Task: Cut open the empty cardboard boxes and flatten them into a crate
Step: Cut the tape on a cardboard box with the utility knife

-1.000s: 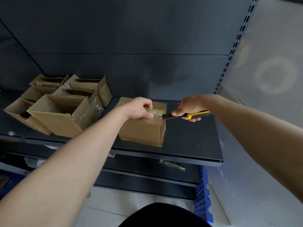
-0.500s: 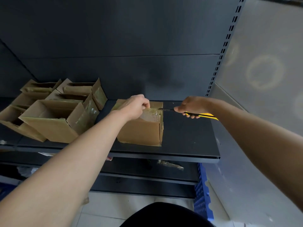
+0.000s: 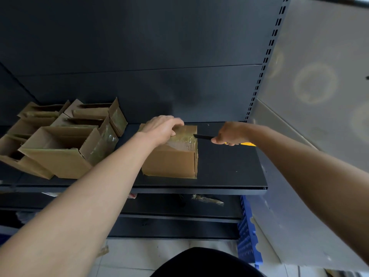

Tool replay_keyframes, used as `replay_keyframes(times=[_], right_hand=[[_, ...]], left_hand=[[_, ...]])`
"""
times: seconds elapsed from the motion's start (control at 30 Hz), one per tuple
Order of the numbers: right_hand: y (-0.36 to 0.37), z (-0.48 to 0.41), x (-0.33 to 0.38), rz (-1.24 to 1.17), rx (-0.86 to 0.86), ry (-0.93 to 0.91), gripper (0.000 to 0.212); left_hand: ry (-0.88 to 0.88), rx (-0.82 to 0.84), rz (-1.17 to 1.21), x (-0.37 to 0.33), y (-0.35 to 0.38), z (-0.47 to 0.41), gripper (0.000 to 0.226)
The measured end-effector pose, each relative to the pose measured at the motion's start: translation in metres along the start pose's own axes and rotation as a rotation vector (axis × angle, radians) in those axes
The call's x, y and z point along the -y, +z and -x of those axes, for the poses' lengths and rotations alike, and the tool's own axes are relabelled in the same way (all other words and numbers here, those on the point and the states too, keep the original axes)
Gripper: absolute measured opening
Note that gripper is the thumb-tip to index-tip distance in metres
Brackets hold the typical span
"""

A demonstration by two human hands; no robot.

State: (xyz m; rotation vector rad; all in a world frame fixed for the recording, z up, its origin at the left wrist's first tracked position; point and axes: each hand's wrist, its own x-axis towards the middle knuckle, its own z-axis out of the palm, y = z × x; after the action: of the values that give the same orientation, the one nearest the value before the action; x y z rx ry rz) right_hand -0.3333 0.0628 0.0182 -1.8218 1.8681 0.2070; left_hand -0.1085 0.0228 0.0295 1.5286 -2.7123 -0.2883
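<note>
A closed, taped cardboard box (image 3: 169, 160) stands on the dark shelf (image 3: 229, 166). My left hand (image 3: 161, 126) rests on the box's top, fingers curled over its far left part. My right hand (image 3: 231, 134) grips a yellow and black utility knife (image 3: 203, 137) just right of the box. The knife's blade tip touches the tape at the top right edge of the box.
Several opened cardboard boxes (image 3: 60, 140) are bunched at the shelf's left. A blue crate (image 3: 247, 232) stands on the floor at the lower right, beside a grey wall (image 3: 319, 96). A lower shelf holds scraps of tape (image 3: 207, 199).
The knife rose from the box's right side to its top edge, its blade now level at the tape. My left hand shifted further onto the box's top.
</note>
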Motion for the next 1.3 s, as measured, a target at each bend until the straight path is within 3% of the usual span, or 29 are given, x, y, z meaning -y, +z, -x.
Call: replay_keyframes(times=[0.27,0.53,1.03,1.2,1.3], right_hand=[[-0.019,0.013,0.014,0.04,0.162,0.046,0.051],[0.003,0.007,0.027,0.06,0.017,0.091,0.048],[0.032,-0.014,0.05,-0.197,-0.166,0.281,0.031],[0.002,0.005,0.005,-0.117,-0.162,0.375,0.041],[-0.001,0.017,-0.017,-0.093,-0.128,0.449,0.041]], left_hand=[[-0.085,0.16,0.005,0.0,-0.01,-0.008,0.037],[-0.067,0.087,0.162,-0.002,0.008,0.003,0.028],[-0.033,0.066,0.245,0.0,0.019,0.005,0.03],[-0.014,0.099,0.244,0.003,0.017,0.008,0.032],[-0.027,0.116,0.264,-0.003,0.018,0.011,0.045]])
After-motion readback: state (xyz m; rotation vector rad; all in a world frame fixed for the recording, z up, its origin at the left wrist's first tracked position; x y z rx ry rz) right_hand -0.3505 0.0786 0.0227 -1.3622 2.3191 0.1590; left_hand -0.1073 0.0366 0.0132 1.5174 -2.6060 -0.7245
